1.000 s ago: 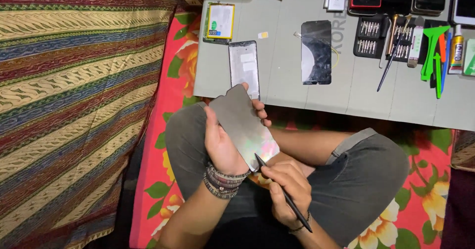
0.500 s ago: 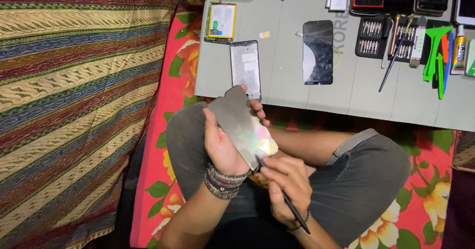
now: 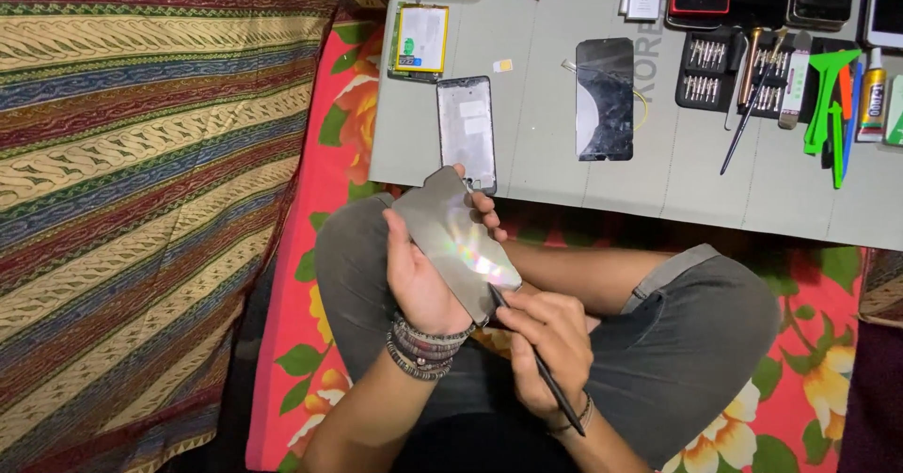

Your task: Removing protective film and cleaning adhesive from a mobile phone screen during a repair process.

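Case [image 3: 712, 70] | screwdriver bits inside, perhaps | hands [image 3: 420, 280] | panel [image 3: 458, 240]

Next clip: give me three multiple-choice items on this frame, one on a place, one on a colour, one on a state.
1. Where does the thin black tool touch the shiny phone back panel?
A. its lower corner
B. its top edge
C. its middle

2. What colour are the plastic pry tools on the grey board?
A. red
B. green
C. white

3. How is the panel held?
A. lying on the board
B. gripped in the left hand
C. resting on a knee

Answers: 1 A, the tip in the right hand meets the lower corner; 2 B, they are bright green; 3 B, fingers wrap both edges.
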